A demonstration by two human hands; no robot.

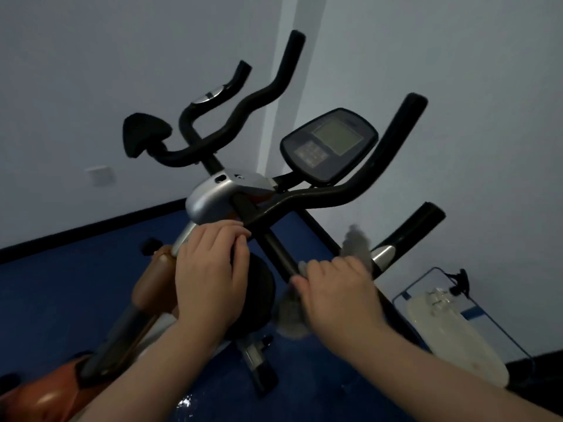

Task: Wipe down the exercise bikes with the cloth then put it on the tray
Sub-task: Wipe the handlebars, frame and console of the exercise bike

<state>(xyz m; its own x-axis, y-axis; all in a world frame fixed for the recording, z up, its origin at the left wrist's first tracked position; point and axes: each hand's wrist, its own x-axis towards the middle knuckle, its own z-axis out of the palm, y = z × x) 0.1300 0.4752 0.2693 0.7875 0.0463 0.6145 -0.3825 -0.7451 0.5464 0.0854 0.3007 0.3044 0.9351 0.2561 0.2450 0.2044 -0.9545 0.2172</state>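
Seen from above, looking down at an exercise bike [213, 196] on a blue floor [61, 287] in a corner of pale walls. Right hand [338, 287] closed in a tight grip around a grey cloth [355, 246], pressed against the near black handlebar [280, 254]; cloth bunched above and below the fingers, blurred at its edges. Left hand [210, 269] resting on the silver stem below the handlebar joint, fingers curled, grip narrow and holding nothing else. Dark console screen [329, 146] tilted above the bars. Second set of black handlebars [240, 108] behind, by the wall. White tray [454, 327] on a stand at lower right, well apart from the cloth.
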